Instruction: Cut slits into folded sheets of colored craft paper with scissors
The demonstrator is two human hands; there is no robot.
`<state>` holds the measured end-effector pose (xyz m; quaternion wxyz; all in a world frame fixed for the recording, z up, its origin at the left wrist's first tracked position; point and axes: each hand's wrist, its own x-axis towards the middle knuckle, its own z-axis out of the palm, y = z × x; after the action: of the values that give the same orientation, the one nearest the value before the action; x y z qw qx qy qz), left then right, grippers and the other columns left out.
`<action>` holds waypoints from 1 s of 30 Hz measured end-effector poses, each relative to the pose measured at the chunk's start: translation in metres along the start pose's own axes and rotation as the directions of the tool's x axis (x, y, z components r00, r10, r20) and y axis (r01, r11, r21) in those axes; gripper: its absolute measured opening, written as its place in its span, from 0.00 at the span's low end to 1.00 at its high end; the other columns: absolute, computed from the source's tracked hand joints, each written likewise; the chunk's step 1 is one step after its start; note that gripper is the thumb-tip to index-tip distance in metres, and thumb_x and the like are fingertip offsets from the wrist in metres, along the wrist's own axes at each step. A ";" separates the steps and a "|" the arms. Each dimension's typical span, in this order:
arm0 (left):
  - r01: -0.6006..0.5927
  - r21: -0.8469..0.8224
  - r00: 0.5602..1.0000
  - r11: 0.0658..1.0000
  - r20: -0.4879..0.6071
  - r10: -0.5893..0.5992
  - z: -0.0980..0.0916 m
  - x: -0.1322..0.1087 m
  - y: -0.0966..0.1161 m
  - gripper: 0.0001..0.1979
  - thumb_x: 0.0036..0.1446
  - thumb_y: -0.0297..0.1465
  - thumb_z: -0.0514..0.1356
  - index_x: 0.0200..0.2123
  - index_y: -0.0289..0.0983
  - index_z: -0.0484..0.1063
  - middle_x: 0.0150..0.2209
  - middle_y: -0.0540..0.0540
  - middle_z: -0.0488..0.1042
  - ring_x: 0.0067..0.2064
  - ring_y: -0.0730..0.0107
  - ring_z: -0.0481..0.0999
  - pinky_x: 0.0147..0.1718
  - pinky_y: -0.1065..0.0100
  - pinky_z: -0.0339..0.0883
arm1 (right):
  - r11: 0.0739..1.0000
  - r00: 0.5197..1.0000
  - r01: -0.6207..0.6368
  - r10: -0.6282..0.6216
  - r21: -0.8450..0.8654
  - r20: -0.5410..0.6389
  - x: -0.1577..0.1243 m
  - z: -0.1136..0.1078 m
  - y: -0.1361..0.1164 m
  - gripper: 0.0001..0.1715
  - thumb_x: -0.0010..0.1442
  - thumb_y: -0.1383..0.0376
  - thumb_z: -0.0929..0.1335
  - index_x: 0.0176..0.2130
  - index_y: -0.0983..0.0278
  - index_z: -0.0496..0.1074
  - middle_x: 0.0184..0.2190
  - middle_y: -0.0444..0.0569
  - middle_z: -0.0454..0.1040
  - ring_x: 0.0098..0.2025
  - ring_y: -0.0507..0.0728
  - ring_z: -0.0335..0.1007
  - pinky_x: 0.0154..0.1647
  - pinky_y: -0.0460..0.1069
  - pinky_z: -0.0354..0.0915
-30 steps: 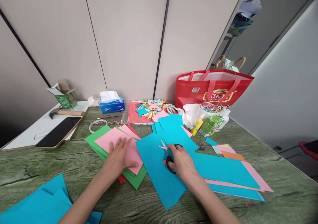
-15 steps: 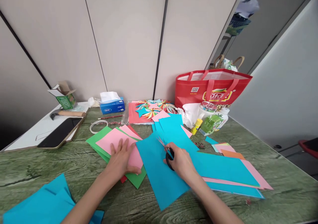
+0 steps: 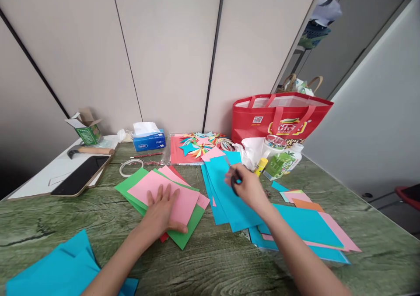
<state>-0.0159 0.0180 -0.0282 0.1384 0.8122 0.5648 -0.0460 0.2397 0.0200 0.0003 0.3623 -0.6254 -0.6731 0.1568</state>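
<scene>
My left hand (image 3: 162, 208) lies flat with fingers spread on a pink sheet of paper (image 3: 179, 199), on top of a fanned stack with green sheets (image 3: 188, 234) and a bit of red. In my right hand (image 3: 251, 191) is a small pair of scissors with black handles (image 3: 235, 182), blades pointing away toward the back, slightly blurred. Beneath that hand several blue sheets (image 3: 223, 195) lie overlapping; whether the hand touches them I cannot tell. More blue sheets (image 3: 305, 226), with pink edges showing, lie to the right.
Blue paper (image 3: 55, 269) lies front left. Along the back are a tissue box (image 3: 149, 142), paper stars (image 3: 202, 141), a red bag (image 3: 246, 127), a yellow glue stick (image 3: 261, 167) and a green carton (image 3: 278, 165). A phone (image 3: 80, 176), hammer (image 3: 95, 150) and tape roll (image 3: 131, 167) sit left.
My right hand has moved away toward the back with the scissors. The large blue sheet between my hands has shifted back onto the other blue sheets, uncovering tabletop. My left hand stays in place.
</scene>
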 end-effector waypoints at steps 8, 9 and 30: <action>-0.004 -0.004 1.000 1.000 -0.027 0.004 0.004 0.002 -0.001 0.54 0.33 0.54 0.58 0.60 0.28 0.47 0.62 0.27 0.42 0.61 0.38 0.35 0.52 0.38 0.30 | 0.966 0.987 -0.020 -0.021 0.257 0.159 -0.006 0.065 -0.022 0.09 0.43 0.72 0.67 0.29 0.63 0.67 0.23 0.42 0.73 0.27 0.54 0.68 0.28 0.45 0.60; -0.007 -0.004 0.999 1.000 -0.033 0.007 0.005 0.002 -0.002 0.54 0.33 0.54 0.57 0.60 0.28 0.46 0.62 0.27 0.42 0.61 0.38 0.35 0.52 0.38 0.30 | 0.957 0.987 -0.033 -0.013 0.288 0.159 -0.004 0.067 -0.022 0.09 0.42 0.72 0.67 0.29 0.63 0.67 0.23 0.42 0.73 0.27 0.54 0.68 0.28 0.45 0.60; -0.316 -0.047 0.670 0.948 -0.718 0.188 -0.017 -0.010 0.002 0.63 0.27 0.54 0.62 0.61 0.37 0.31 0.62 0.28 0.42 0.62 0.42 0.36 0.54 0.42 0.24 | 0.712 0.889 0.038 -0.344 0.701 0.301 0.000 -0.015 -0.065 0.13 0.43 0.68 0.72 0.30 0.64 0.65 0.26 0.43 0.70 0.27 0.50 0.65 0.27 0.45 0.62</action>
<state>-0.0184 0.0131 -0.0094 -0.0151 0.8232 0.4582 0.3349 0.2024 0.0051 0.0536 0.4295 -0.3273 -0.6917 0.4795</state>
